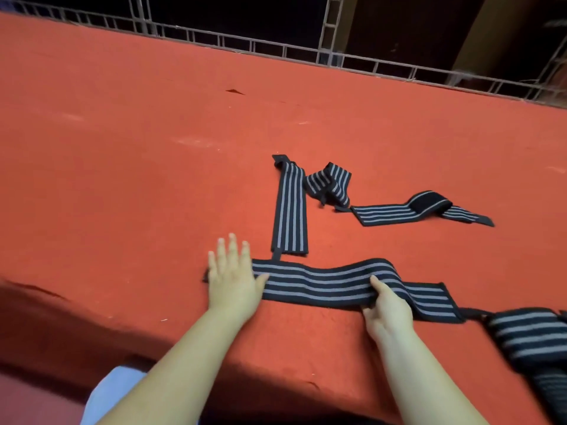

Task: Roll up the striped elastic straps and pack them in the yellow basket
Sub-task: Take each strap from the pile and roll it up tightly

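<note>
**A:** What is lying on the surface, and where are the hands sitting?

**B:** A red cloth-covered table (153, 148) is filling most of the view. A black strap with grey stripes, the nearest strap (337, 285), is lying flat and running left to right close to the table's near edge. The left hand (233, 277) is pressing flat on its left end, fingers spread and open, gripping nothing. The right hand (386, 308) is pinching the strap's near edge towards its right half, thumb on top and fingers curled underneath.

**A:** Where are the other straps sitting?

**B:** An upright strap (290, 210) is lying straight, running away from the viewer, its near end just beside the nearest strap. A crumpled strap (329, 184) is lying just to its right. A partly folded strap (411, 211) is stretching out further right. A bunched strap (527, 335) is hanging over the near right edge.

**A:** How much open room is showing?

**B:** The whole left half and the far stretch of the table are lying bare. A metal railing (245, 41) is running along the far edge.
</note>
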Available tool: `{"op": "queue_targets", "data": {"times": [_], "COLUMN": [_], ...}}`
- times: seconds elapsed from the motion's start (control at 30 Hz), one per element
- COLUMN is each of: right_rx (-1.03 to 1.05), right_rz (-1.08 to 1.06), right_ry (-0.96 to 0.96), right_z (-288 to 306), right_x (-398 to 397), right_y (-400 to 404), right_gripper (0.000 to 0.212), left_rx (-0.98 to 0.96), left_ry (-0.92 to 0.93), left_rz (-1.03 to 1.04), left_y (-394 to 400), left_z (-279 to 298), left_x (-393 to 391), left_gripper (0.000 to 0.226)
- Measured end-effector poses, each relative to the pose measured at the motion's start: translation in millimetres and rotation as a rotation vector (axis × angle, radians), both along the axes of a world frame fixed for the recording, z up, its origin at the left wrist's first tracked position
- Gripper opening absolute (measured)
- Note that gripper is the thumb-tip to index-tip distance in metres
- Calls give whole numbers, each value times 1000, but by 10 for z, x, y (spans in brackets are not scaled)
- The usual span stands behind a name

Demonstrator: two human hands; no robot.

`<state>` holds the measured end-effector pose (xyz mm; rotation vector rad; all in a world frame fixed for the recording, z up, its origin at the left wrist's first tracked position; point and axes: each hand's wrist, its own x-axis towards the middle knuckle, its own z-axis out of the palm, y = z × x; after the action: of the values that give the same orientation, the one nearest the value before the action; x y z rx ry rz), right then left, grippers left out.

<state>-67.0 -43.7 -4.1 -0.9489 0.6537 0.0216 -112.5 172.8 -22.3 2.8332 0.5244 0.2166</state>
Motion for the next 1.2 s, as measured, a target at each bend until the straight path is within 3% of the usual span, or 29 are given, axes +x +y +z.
{"op": "queue_targets", "data": {"times": [0.07,0.17,0.23,0.33,0.43,0.53,0.67,0.8,0.9,1.03,1.2], "right_rx": [-11,-69,-196,-424,-684,-929,-972,-1066,-1044,-1179,-1293], "right_rz": [-32,-151,-232,-282,-271,-213,-196,-185,-186,-192,-144], "right_ry": [-18,-73,-96,-133,-133,-104,-36,6,-28,-118,-283], "right_z": [-12,26,53,11,10,76,158,151,135,135,151], "right_x": [52,136,203,287,329,327,386,497,547,632,889], "right_y": [-63,-283,-467,-698,-911,-1171,-1475,-1618,-1646,-1608,-1322], "right_gripper": [11,14,20,24,7,35,58,44,51,57,49], "left_rx": [-27,-83,-109,-177,-233,-235,-214,-202,-240,-315,-623], "left_ry": [114,151,93,53,143,171,224,239,243,227,176], "left_rz": [-162,-144,-161,-430,-634,-737,-813,-853,-859,-833,-560], "left_y": [-172,-343,-436,-648,-958,-1296,-1656,-1859,-1896,-1842,-1673], "left_z": [-32,-36,22,102,127,143,149,120,111,130,178], "left_x": [34,82,130,241,402,572,727,831,918,1040,1346], "left_gripper": [66,60,57,60,55,50,46,45,43,40,36]}}
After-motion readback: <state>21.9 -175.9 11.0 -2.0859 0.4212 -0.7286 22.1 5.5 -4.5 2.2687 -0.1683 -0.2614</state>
